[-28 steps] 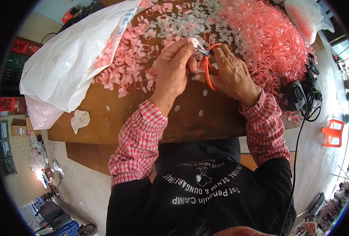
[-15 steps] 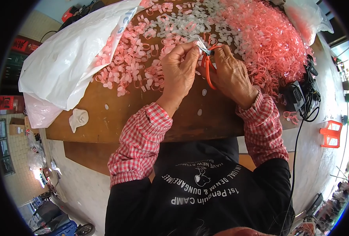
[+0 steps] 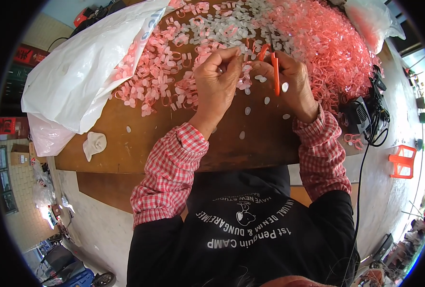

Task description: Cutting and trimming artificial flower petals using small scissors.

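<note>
My right hand (image 3: 291, 79) is wrapped round orange-handled scissors (image 3: 276, 76), whose dark blades point away from me over the white pieces. To its left, my left hand (image 3: 217, 81) is closed in a pinch, apart from the scissors. Whatever lies between its fingertips is too small to make out. Beyond both hands, small translucent white oval pieces (image 3: 217, 26) are spread on the brown table (image 3: 174, 143). Pink plastic pieces (image 3: 148, 86) lie loose at the left, some with loops. Several single white ovals (image 3: 247, 110) rest near and below my right hand.
A large heap of pink pieces (image 3: 318, 48) fills the far right. A white plastic bag (image 3: 83, 71) covers the left side, near a crumpled cream cloth (image 3: 95, 145). At the right edge sit a black device (image 3: 358, 115) and its cables. An orange stool (image 3: 402, 161) stands beyond.
My right hand has moved right with the scissors, away from my left fingertips, and the blades now point far. White ovals now lie loose by my right hand. My left hand stays nearly in place.
</note>
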A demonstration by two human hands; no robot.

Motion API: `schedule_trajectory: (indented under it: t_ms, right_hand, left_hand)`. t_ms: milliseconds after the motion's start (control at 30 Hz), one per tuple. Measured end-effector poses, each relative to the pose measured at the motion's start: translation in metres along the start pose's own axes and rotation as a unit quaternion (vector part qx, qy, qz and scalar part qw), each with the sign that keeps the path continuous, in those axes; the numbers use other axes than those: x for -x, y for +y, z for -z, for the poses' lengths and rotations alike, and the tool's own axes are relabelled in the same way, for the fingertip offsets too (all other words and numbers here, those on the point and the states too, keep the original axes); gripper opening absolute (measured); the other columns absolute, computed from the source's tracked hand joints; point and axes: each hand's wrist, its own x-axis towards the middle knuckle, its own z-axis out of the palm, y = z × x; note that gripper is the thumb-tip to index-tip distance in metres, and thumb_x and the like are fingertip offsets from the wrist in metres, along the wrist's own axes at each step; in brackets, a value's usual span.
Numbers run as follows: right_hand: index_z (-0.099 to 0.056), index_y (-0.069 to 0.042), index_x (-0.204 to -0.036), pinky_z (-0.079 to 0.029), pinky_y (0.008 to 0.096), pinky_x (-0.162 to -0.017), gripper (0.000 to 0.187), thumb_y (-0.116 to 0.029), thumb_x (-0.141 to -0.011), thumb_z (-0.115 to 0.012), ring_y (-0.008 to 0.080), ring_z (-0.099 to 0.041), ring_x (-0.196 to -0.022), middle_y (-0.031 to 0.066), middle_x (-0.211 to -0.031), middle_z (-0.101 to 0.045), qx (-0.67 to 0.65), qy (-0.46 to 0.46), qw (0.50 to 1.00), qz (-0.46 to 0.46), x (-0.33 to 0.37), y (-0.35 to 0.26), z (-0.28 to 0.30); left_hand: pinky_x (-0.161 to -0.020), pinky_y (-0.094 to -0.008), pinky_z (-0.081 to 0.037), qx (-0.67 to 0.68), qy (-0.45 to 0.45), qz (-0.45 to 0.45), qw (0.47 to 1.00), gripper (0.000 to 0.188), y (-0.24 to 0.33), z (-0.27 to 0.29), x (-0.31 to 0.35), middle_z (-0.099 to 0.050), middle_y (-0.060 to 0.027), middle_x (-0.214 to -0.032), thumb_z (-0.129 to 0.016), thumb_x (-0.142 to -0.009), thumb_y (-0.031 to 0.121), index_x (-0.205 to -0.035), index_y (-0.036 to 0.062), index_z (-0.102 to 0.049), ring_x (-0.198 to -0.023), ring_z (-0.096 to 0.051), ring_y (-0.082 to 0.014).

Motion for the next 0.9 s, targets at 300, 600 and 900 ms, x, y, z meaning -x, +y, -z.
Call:
schedule_trajectory:
  t_ms: [300,600,900]
  right_hand:
    - [-0.064,-0.002,-0.093,-0.047,0.0298,-0.058,0.018,-0.013,-0.082,-0.073,0.0091,-0.056,-0.064,0.0069,-0.073,-0.063,0.083,0.077,0.977,0.181,-0.010,0.020,-0.007]
    - [-0.059,-0.003,-0.088,-0.037,0.0245,-0.048,0.020,-0.021,-0.090,-0.068,0.0040,-0.043,-0.055,-0.0040,-0.060,-0.047,0.034,0.133,0.990,0.041,-0.013,0.030,0.009]
    - [-0.054,-0.001,-0.097,-0.046,0.0382,-0.060,0.035,-0.017,-0.076,-0.077,0.0315,-0.057,-0.071,0.0149,-0.082,-0.055,0.226,0.102,0.948,0.201,-0.014,0.035,0.007]
  left_hand:
    - [-0.058,-0.0197,-0.046,-0.068,-0.083,-0.018,0.994,0.017,-0.006,-0.006,0.008,-0.062,0.0000,-0.081,-0.064,-0.085,-0.003,-0.102,0.0000,-0.065,-0.066,-0.055,-0.0033]
    - [-0.070,-0.0265,-0.055,0.159,-0.115,0.160,0.968,0.017,0.004,-0.002,0.005,-0.067,-0.0074,-0.093,-0.066,-0.088,0.003,-0.104,0.0011,-0.062,-0.080,-0.066,-0.0159]
    - [-0.069,-0.0291,-0.056,0.243,-0.105,0.208,0.942,0.027,0.004,0.015,-0.004,-0.068,-0.0091,-0.098,-0.064,-0.093,0.017,-0.117,0.0041,-0.063,-0.080,-0.069,-0.0185]
